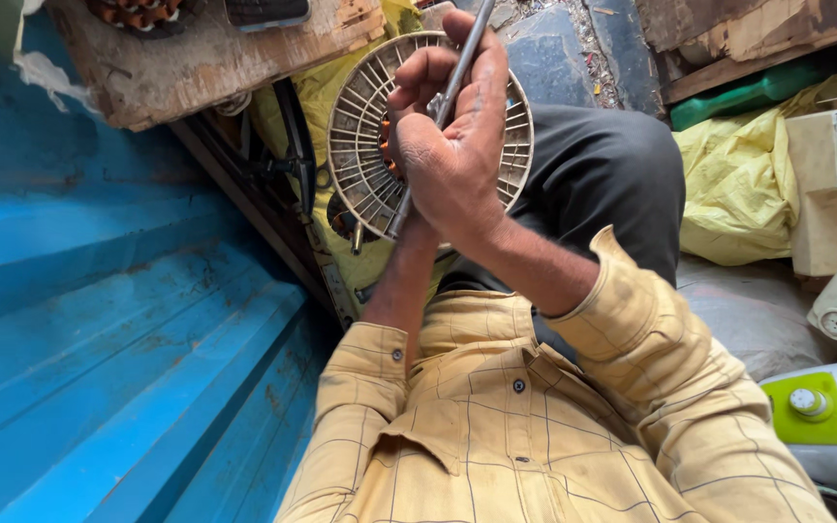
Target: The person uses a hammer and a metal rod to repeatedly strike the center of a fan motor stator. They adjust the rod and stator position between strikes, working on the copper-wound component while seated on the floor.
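My right hand is closed around a thin grey metal rod that runs from the top of the view down to a tip by my wrist. The hand and rod are in front of a round beige slotted motor cover, which rests against my knee in dark trousers. Copper windings show through the slots. My left forearm reaches up under the right hand. The left hand itself is hidden behind it, so I cannot tell what it holds.
A blue ribbed metal panel fills the left side. A worn wooden board lies at the top left. To the right are a yellow plastic sheet, a beige casing and a white and green appliance.
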